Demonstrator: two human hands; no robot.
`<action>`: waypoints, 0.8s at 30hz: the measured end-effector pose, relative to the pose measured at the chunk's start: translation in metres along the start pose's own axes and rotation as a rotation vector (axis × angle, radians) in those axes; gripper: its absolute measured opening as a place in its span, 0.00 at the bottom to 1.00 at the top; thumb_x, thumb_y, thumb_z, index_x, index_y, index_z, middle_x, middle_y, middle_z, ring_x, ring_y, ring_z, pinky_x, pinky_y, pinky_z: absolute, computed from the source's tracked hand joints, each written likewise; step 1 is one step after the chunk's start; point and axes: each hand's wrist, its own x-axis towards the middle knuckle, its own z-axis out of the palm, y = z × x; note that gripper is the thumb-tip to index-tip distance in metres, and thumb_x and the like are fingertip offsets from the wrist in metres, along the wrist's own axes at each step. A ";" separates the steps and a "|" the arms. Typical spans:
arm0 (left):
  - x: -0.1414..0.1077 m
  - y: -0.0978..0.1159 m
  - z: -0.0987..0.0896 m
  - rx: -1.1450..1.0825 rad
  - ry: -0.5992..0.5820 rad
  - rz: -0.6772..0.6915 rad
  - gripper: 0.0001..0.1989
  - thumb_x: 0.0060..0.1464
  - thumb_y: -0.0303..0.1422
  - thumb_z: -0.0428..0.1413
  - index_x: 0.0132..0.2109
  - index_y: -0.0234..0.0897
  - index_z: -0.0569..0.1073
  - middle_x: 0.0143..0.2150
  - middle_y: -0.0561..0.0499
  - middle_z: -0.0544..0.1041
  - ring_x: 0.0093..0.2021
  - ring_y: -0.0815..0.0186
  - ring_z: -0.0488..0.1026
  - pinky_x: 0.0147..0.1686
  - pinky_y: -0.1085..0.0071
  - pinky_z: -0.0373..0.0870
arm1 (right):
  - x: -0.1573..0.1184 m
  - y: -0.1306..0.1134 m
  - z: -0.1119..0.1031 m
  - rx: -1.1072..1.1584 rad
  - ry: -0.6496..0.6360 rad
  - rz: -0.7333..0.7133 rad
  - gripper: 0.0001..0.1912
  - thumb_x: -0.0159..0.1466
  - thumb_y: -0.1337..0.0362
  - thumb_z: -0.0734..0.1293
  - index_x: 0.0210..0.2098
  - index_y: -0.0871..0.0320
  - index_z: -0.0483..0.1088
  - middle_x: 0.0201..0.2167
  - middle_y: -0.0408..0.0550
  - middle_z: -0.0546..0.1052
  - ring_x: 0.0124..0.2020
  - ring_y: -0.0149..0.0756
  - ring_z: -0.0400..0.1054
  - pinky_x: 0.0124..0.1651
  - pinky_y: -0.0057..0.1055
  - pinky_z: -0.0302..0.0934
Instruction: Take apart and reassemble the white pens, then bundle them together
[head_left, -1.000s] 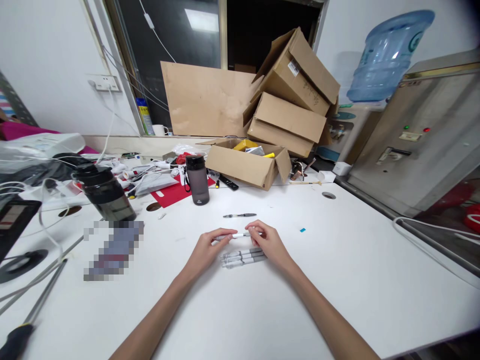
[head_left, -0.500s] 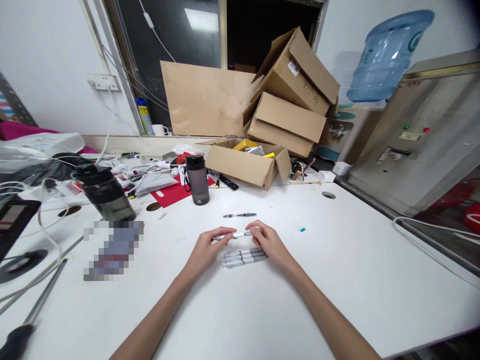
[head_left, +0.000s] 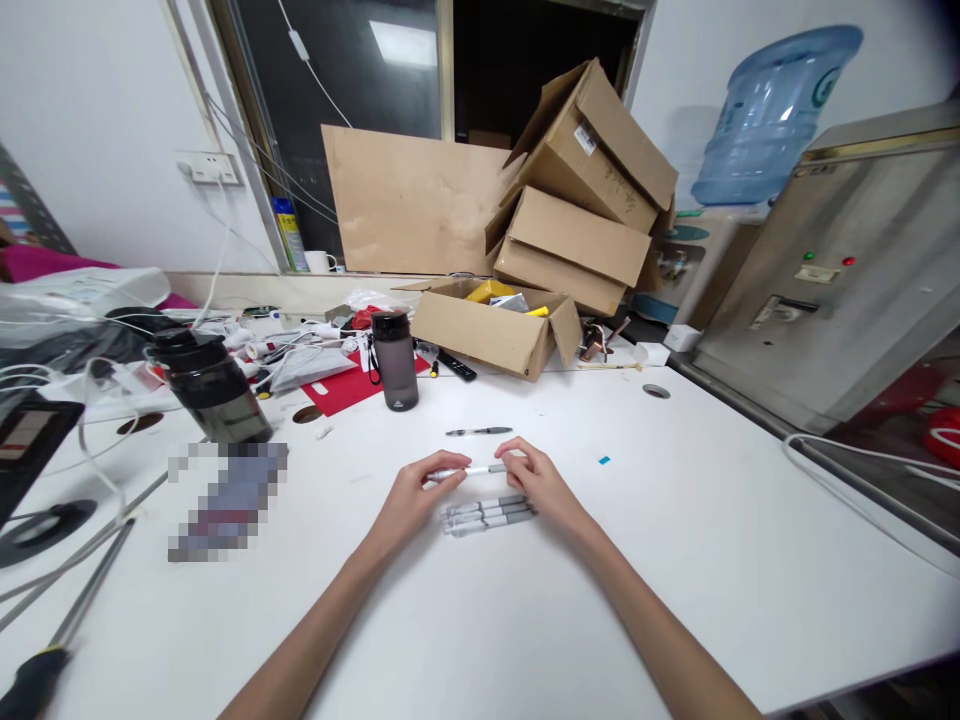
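White worktop [head_left: 465,630] noted under a dark window [head_left: 345,70], clock directions taken from the held pen, with 12 pointing to the window. Since a second ago only a slight change is seen: the fingertips of the right hand [head_left: 544,487] have been shifted outward, and more grey grip is exposed on the white-and-grey pen [head_left: 478,471]. By judgement, it is being handled at both ends rather than put down. Its left end is pinched by finger and thumb of the left hand [head_left: 411,497]; its right end is gripped likewise. Whether the worktop is touched by it cannot be told. Similar pens [head_left: 484,518] are laid side by side just beyond at 6 o'clock, exact count unclear. At 12, a dark pen [head_left: 478,431] is found lying alone, near; at 3, a blue scrap [head_left: 604,460]. Farther out: grey bottle [head_left: 395,365] stood at 11, open carton [head_left: 480,330] at 12, steel cabinet [head_left: 847,270] at 2, screwdriver [head_left: 41,675] at 8.
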 end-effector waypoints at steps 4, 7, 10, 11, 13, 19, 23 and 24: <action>0.000 0.001 -0.001 0.003 0.004 -0.002 0.15 0.62 0.44 0.55 0.47 0.42 0.80 0.49 0.48 0.82 0.49 0.56 0.77 0.51 0.65 0.69 | 0.001 0.000 0.002 -0.008 0.049 -0.015 0.15 0.67 0.52 0.61 0.41 0.56 0.70 0.23 0.38 0.63 0.24 0.31 0.53 0.27 0.27 0.47; 0.001 0.001 -0.002 0.004 0.004 -0.004 0.15 0.62 0.44 0.55 0.47 0.41 0.80 0.48 0.48 0.82 0.47 0.57 0.77 0.49 0.65 0.70 | 0.000 -0.001 0.003 -0.019 0.061 -0.093 0.13 0.66 0.54 0.64 0.43 0.55 0.71 0.29 0.41 0.66 0.28 0.32 0.57 0.31 0.27 0.50; 0.001 0.001 -0.003 0.008 0.022 0.000 0.13 0.59 0.43 0.58 0.46 0.42 0.80 0.49 0.48 0.82 0.50 0.55 0.77 0.49 0.65 0.70 | 0.000 0.000 0.004 0.000 0.030 -0.063 0.14 0.67 0.53 0.62 0.44 0.55 0.71 0.26 0.39 0.64 0.26 0.32 0.55 0.29 0.27 0.48; 0.001 0.001 -0.003 0.011 0.025 0.004 0.13 0.59 0.42 0.58 0.46 0.42 0.80 0.50 0.48 0.82 0.50 0.55 0.77 0.50 0.65 0.70 | 0.000 0.001 0.004 0.004 0.024 -0.044 0.14 0.67 0.53 0.62 0.44 0.56 0.71 0.24 0.38 0.63 0.25 0.31 0.54 0.28 0.27 0.47; 0.000 0.003 -0.002 0.019 0.024 0.011 0.12 0.60 0.42 0.58 0.46 0.42 0.80 0.50 0.49 0.82 0.50 0.56 0.78 0.50 0.65 0.69 | 0.001 0.003 0.005 0.007 0.016 -0.006 0.14 0.67 0.54 0.60 0.43 0.56 0.71 0.22 0.37 0.61 0.23 0.31 0.52 0.27 0.27 0.45; 0.000 0.004 -0.001 0.019 0.015 -0.020 0.13 0.61 0.42 0.56 0.46 0.42 0.79 0.45 0.50 0.82 0.43 0.59 0.78 0.45 0.68 0.71 | -0.004 -0.005 0.005 -0.031 -0.002 -0.057 0.15 0.68 0.52 0.61 0.43 0.54 0.71 0.24 0.37 0.61 0.25 0.31 0.52 0.29 0.28 0.45; 0.000 0.005 -0.002 0.018 0.017 0.009 0.11 0.60 0.41 0.57 0.42 0.40 0.80 0.43 0.50 0.83 0.42 0.60 0.78 0.43 0.68 0.71 | -0.005 -0.007 0.003 0.006 -0.039 -0.041 0.14 0.67 0.54 0.61 0.42 0.55 0.71 0.23 0.37 0.59 0.24 0.31 0.51 0.28 0.27 0.44; 0.000 0.006 -0.003 0.007 0.022 0.005 0.11 0.59 0.41 0.58 0.43 0.40 0.80 0.43 0.49 0.83 0.42 0.59 0.78 0.43 0.68 0.71 | -0.004 -0.007 0.002 0.014 -0.041 -0.024 0.13 0.67 0.54 0.61 0.41 0.55 0.71 0.22 0.37 0.58 0.23 0.30 0.50 0.27 0.27 0.44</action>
